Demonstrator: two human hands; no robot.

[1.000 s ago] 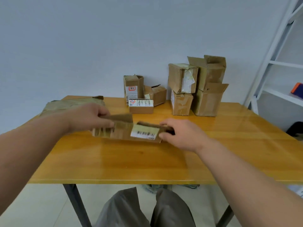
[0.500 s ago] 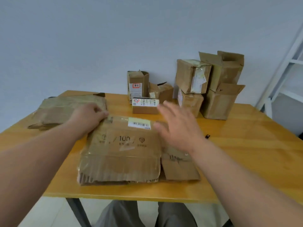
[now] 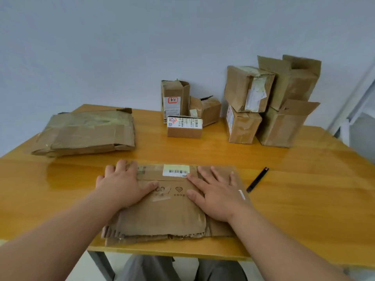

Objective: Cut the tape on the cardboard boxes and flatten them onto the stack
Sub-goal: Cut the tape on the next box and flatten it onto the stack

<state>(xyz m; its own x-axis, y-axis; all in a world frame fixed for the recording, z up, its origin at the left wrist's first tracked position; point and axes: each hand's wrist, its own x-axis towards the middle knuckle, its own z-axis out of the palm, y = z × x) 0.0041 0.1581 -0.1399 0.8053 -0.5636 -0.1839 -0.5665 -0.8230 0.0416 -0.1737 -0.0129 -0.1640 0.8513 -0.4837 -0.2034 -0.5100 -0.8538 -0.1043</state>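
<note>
Hands lie flat, fingers spread, on the flattened box (image 3: pixel 162 211) at the bench (image 3: pixel 304 209) front edge: left hand (image 3: pixel 123 185) on its left part, right hand (image 3: pixel 217 193) on its right. Beyond the box: stack (image 3: pixel 85 132) far left, cutter (image 3: pixel 257 179) just right, boxes (image 3: pixel 269 102) behind.

glossy wooden table (image 3: pixel 284 199) — matt cardboard flattened box (image 3: pixel 162 216).

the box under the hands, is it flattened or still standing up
Flattened. The box lies collapsed flat on the table, layered edges showing at its near end, with the left hand and right hand pressing on it, palms down.
</note>
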